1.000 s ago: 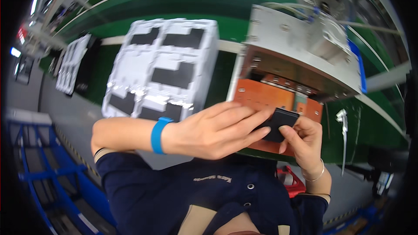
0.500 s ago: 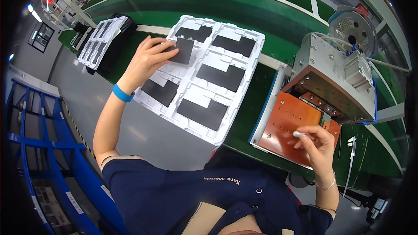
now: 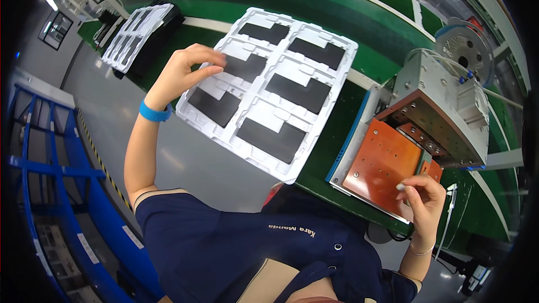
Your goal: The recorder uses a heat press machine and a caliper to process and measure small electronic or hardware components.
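My left hand [image 3: 188, 73] is above the left side of a white moulded tray [image 3: 255, 87], thumb and fingers apart with nothing between them. Its fingertips are at the edge of a black L-shaped plate [image 3: 247, 68] lying in the middle left compartment. Similar plates lie in the other compartments, such as the near right black plate [image 3: 272, 140]. Held over the orange plate [image 3: 379, 160] of a press-like machine, my right hand [image 3: 426, 199] is closed in a pinch. A small white piece [image 3: 400, 187] shows at its fingertips; its kind is too small to make out.
The machine's metal head [image 3: 435, 98] overhangs the orange plate's far side. A caliper [image 3: 451, 207] lies right of it on the green bench. Another stack of trays [image 3: 137, 36] stands at the far left, and a blue rack [image 3: 62, 191] stands on the floor at left.
My left hand has let go of the black plate, which now lies in the middle left compartment, and has drawn slightly left. My right hand keeps its pinch. The whole view has shifted a little.
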### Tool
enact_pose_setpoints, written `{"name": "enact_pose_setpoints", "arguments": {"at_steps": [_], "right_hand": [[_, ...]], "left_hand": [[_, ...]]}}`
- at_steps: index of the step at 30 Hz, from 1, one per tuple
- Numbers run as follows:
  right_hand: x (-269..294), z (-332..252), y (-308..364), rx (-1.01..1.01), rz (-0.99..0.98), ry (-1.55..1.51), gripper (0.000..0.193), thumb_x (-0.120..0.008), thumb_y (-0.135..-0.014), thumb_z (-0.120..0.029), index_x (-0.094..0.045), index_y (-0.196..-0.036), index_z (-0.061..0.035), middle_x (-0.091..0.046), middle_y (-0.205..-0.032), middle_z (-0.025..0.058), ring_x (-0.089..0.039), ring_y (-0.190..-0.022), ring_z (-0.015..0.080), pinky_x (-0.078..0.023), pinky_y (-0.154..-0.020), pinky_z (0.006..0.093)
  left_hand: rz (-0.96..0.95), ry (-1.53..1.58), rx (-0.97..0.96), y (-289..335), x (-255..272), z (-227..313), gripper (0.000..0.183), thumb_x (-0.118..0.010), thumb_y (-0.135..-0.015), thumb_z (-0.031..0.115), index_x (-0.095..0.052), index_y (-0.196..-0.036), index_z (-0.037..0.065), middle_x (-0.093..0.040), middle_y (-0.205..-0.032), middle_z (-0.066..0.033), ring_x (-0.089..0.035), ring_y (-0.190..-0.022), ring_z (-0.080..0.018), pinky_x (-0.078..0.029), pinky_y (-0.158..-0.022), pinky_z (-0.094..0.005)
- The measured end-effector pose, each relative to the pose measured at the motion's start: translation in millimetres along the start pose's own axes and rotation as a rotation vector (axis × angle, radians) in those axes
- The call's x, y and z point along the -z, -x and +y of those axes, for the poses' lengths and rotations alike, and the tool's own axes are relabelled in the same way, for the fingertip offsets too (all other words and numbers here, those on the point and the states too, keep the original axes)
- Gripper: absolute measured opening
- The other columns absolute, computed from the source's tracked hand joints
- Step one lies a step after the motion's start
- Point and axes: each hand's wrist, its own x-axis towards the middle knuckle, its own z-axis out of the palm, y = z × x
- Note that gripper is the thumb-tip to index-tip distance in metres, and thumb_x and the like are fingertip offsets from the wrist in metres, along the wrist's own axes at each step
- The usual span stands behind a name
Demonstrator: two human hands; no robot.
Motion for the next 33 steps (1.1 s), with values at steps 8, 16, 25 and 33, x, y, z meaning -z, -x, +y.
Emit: {"name": "enact_pose_setpoints", "arguments": {"at_steps": [8,16,25,33], "right_hand": [[3.9,3.9,-2.8,0.017,-0.039,-0.049,0.009,-0.061,-0.081,0.005,-0.065,-0.09,0.0059,-0.066,-0.081,0.0113,-0.063,-0.068,0.0134,-0.05,-0.063,0.0214],[44.2,13.2,28.2,0.069,0.12,-0.012,0.007,-0.061,-0.083,0.003,-0.066,-0.088,0.0046,-0.067,-0.081,0.0102,-0.065,-0.069,0.0135,-0.049,-0.061,0.0214],[42.7,33.9,19.4,0.377,0.486,0.563,0.01,-0.069,-0.075,0.003,-0.068,-0.084,-0.0013,-0.066,-0.082,0.0073,-0.06,-0.076,0.0184,-0.046,-0.066,0.0267],[28.7,33.3,4.1,0.437,0.282,0.834,0.021,-0.072,-0.072,-0.005,-0.068,-0.092,-0.0069,-0.06,-0.092,0.0052,-0.054,-0.086,0.0244,-0.043,-0.074,0.034]], "left_hand": [[0.118,-0.323,-0.036,42.5,-41.9,9.8,0.035,-0.073,-0.073,0.029,-0.05,-0.062,0.006,-0.049,-0.069,-0.0051,-0.047,-0.073,-0.0251,-0.037,-0.064,-0.0345],[0.091,-0.217,-0.1,9.1,-17.6,34.3,0.05,-0.078,-0.066,0.028,-0.038,-0.052,0.0,-0.033,-0.056,-0.0088,-0.033,-0.06,-0.0254,-0.026,-0.053,-0.0369],[-0.268,0.123,-0.385,-79.8,-164.2,196.9,0.033,-0.071,-0.078,0.026,-0.052,-0.063,0.002,-0.05,-0.059,-0.0116,-0.053,-0.061,-0.0306,-0.041,-0.054,-0.04],[-0.2,-0.171,-0.571,-82.4,-193.9,213.5,0.036,-0.076,-0.068,0.029,-0.059,-0.091,0.006,-0.053,-0.101,-0.0094,-0.053,-0.089,-0.0278,-0.046,-0.068,-0.0393]]}}
